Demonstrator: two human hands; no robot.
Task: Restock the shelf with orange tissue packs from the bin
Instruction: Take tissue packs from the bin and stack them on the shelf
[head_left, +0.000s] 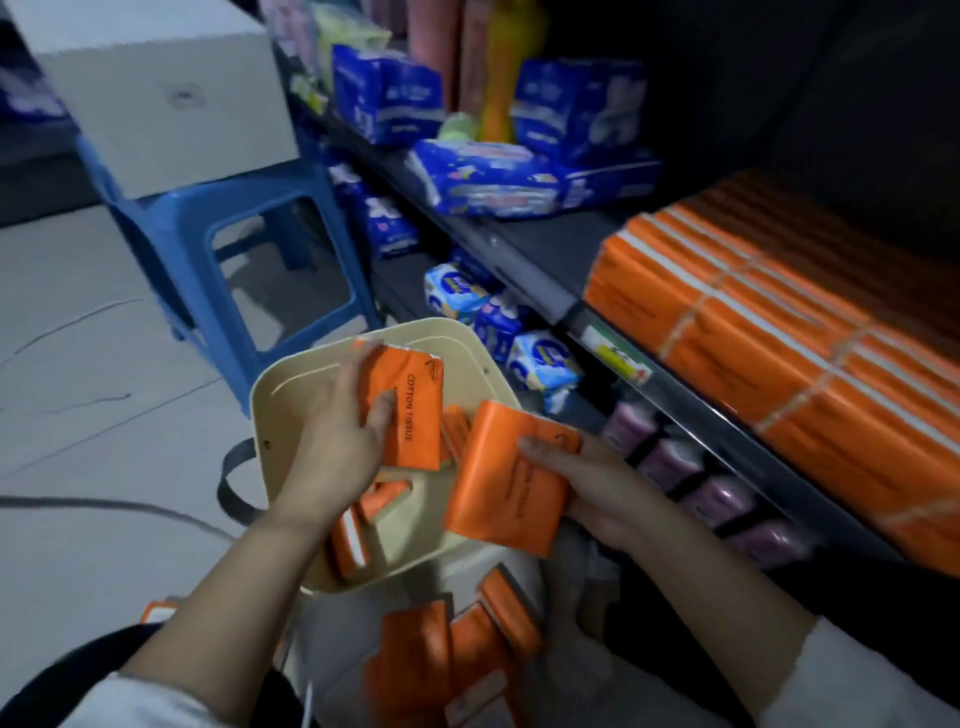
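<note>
Left hand (337, 441) grips 1 pack (410, 410) over the bin (291, 384); right hand (587, 483) grips a second pack (506, 483) beside it. Right of both, the shelf (524, 260) already holds an orange stack (769, 332). Loose packs (350, 540) remain under the left hand, so the job looks partly done.

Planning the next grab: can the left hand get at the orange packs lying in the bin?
Probably not yet: the left hand grips an orange pack above the bin. The packs inside lie uncovered beneath it, so the way looks free once it lets go.
</note>
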